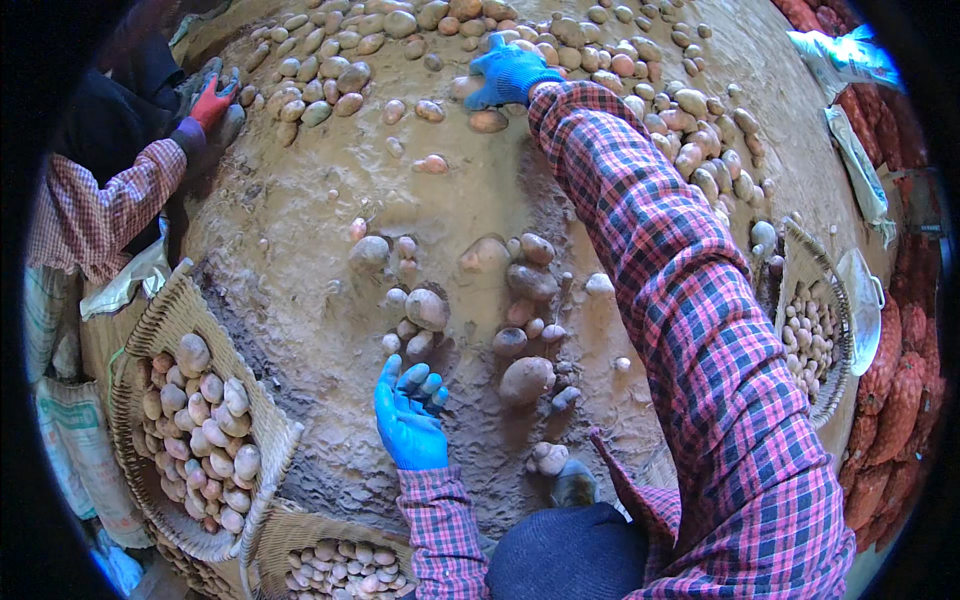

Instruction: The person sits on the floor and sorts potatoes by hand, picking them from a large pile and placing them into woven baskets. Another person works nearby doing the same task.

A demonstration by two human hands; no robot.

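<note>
My right hand (511, 73), in a blue rubber-coated glove, reaches to the far pile of potatoes (568, 31). Its fingers are spread over the pile's near edge, beside a brownish potato (488, 121); what lies under the palm is hidden. Close to me, my left hand (411, 416), gloved the same way, is held palm up with loosely bent fingers and nothing in it. Just beyond its fingertips lie a large round potato (427, 309) and several small ones. A loose row of muddy potatoes runs to its right, with a big potato (527, 381) among them.
A wicker basket of potatoes (289, 442) stands at left, another (266, 536) below it. At right are a basket of small potatoes (841, 352), a white basin (862, 300) and red mesh sacks (892, 405). A co-worker's red-gloved hand (210, 105) touches potatoes at upper left.
</note>
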